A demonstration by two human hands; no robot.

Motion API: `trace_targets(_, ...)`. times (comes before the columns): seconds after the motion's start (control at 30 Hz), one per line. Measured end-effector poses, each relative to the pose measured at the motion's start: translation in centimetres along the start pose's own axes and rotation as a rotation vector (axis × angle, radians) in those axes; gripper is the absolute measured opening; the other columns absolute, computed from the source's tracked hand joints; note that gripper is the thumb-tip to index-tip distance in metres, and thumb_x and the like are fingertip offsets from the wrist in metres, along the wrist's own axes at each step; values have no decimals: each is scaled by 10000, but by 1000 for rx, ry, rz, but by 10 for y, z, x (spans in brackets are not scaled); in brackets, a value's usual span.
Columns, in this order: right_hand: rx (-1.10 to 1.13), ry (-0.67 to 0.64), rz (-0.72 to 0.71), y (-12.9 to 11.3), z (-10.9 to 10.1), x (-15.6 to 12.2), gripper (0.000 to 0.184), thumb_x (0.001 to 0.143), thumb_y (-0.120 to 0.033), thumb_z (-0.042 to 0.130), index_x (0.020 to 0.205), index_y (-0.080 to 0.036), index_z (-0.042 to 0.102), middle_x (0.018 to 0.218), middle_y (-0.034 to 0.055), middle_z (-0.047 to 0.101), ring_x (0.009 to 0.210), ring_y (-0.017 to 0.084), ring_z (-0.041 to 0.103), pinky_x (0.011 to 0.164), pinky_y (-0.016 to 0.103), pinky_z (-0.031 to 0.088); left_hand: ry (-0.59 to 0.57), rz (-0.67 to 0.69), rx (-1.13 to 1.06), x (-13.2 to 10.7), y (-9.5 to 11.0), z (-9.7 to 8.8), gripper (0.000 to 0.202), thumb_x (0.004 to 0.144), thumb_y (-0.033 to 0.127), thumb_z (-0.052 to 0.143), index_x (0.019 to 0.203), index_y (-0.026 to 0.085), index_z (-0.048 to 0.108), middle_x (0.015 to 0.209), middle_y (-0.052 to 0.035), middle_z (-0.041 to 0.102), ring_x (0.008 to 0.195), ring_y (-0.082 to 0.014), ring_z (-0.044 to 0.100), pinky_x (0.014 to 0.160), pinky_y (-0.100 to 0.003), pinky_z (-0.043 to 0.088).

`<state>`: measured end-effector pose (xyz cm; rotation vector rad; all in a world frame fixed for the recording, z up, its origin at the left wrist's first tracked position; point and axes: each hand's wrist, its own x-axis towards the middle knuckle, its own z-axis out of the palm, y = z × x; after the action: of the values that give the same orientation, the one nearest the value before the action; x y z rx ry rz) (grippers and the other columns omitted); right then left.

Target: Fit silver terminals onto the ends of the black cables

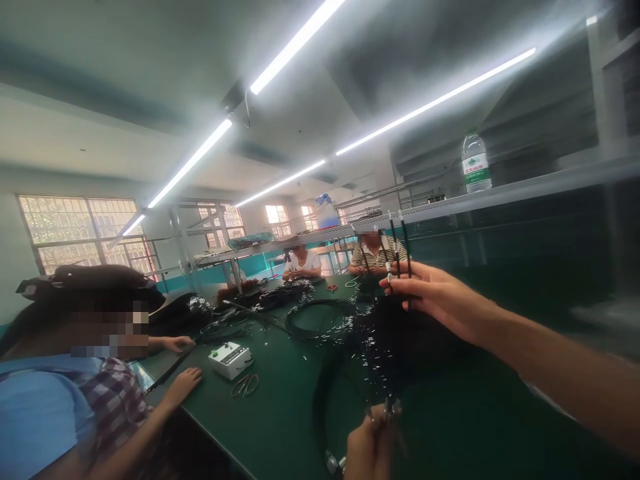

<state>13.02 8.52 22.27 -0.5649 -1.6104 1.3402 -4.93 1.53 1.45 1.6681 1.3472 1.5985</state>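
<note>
My right hand (pixel 445 297) is raised over the table, its fingers closed around a few thin black cables (pixel 406 243) that stand up with slim metal ends. Low in the view, my left hand (pixel 367 443) is closed on cable ends with metal fittings (pixel 390 408); motion blurs it partly. Between my two hands lies a dark heap of black cables (pixel 395 333) with many shiny tips. A loop of black cable (pixel 323 400) curves down beside my left hand.
The green table (pixel 280 427) carries a white control box (pixel 231 360), scissors (pixel 245 385) and a coiled black cable (pixel 295 327). A co-worker (pixel 120 387) sits at the left; two people sit across. Overhead, a shelf (pixel 530 190) holds a water bottle (pixel 475 163).
</note>
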Motion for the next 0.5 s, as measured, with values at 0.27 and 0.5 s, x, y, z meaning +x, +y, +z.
trace_targets(0.27,216,41,-125,-12,-6,4,332,836,-443,650,1104,-254,604,972,43,648,930,193,572,690,271,447,-99,-4,-21,2,13,-5,470,906,554,438,1000,154,665,615,1,554,488,-84,334,507,-222,309)
trace_targets(0.5,172,47,-105,-15,-3,-1,279,798,-421,706,981,-219,646,866,25,618,785,151,526,637,258,441,-155,-33,-22,-3,24,-9,433,930,500,413,940,129,636,644,0,539,506,-83,327,493,-219,268)
